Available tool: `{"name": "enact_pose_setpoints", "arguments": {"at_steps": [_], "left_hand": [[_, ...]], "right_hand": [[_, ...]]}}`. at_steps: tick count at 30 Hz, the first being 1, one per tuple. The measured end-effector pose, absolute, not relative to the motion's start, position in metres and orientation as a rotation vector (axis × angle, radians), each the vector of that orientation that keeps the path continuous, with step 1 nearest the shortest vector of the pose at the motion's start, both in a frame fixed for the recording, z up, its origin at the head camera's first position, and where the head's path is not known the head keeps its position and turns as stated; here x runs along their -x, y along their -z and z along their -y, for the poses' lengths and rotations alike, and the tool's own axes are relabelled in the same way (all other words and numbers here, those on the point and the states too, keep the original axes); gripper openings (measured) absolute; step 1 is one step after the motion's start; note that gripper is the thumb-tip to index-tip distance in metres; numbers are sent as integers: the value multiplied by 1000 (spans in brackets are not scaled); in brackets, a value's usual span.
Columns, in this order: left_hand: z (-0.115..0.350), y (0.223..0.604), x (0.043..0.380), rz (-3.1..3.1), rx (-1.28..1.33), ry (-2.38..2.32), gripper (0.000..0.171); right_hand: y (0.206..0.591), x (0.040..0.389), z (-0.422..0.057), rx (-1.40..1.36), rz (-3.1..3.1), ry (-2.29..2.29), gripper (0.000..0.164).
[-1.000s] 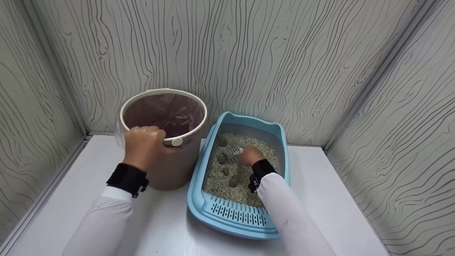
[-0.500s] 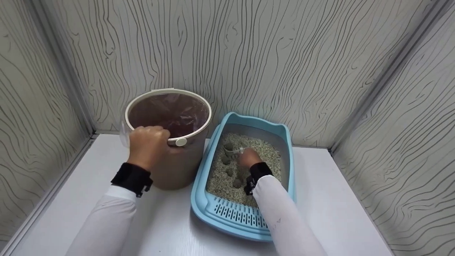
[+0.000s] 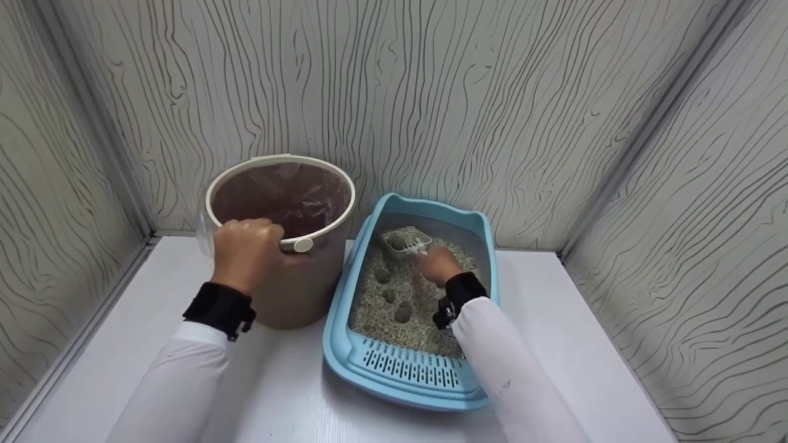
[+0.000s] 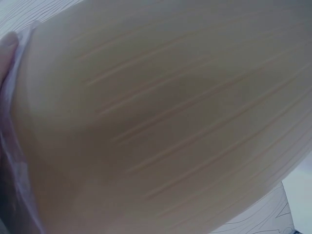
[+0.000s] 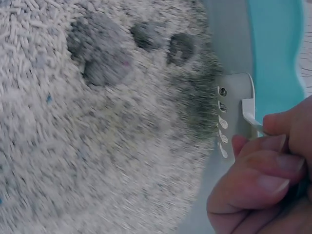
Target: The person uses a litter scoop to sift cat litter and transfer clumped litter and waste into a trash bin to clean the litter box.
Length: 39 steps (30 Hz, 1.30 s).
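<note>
My left hand (image 3: 246, 253) grips the front rim of a brown bin (image 3: 301, 292) that has a clear plastic liner. In the left wrist view the ribbed bin wall (image 4: 175, 117) fills most of the picture. My right hand (image 3: 439, 266) holds a slotted litter scoop (image 3: 414, 247) by its handle, over the far left part of a blue litter tray (image 3: 406, 401). Litter and a dark clump (image 3: 396, 242) lie in the scoop. Several more clumps (image 3: 402, 312) rest on the pellet litter (image 3: 394, 332) nearer the front.
The bin stands just left of the tray on a white table (image 3: 283, 394). Wood-grain panels (image 3: 431, 92) close off the back and both sides. The tray has a slotted front ledge (image 3: 412, 369) and a raised blue rim at the back.
My right hand has pushed the scoop through the litter at the far left and levelled it, and it now carries litter and a clump. My left hand keeps its grip on the bin rim.
</note>
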<state>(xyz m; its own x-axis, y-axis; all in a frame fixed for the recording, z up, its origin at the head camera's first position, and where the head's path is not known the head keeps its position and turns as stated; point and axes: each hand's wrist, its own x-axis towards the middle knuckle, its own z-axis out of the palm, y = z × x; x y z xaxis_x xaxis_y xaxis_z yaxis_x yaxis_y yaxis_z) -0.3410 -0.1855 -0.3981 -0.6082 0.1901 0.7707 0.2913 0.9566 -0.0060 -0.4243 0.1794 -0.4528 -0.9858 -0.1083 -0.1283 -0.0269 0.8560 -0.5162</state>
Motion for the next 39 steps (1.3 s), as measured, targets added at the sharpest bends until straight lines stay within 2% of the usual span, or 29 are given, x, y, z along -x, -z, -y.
{"name": "enact_pose_setpoints", "arguments": {"at_steps": [11, 17, 25, 39], "left_hand": [[187, 399, 340, 2233, 348, 173, 69], [187, 400, 341, 2232, 345, 174, 68], [185, 396, 339, 2265, 333, 171, 70], [185, 395, 339, 2305, 320, 147, 73]], "right_hand": [[419, 392, -209, 130, -2827, 938, 38], [415, 366, -228, 217, -2763, 1147, 41], [416, 337, -244, 195, -2795, 1265, 32], [424, 330, -247, 217, -2922, 1292, 27]]}}
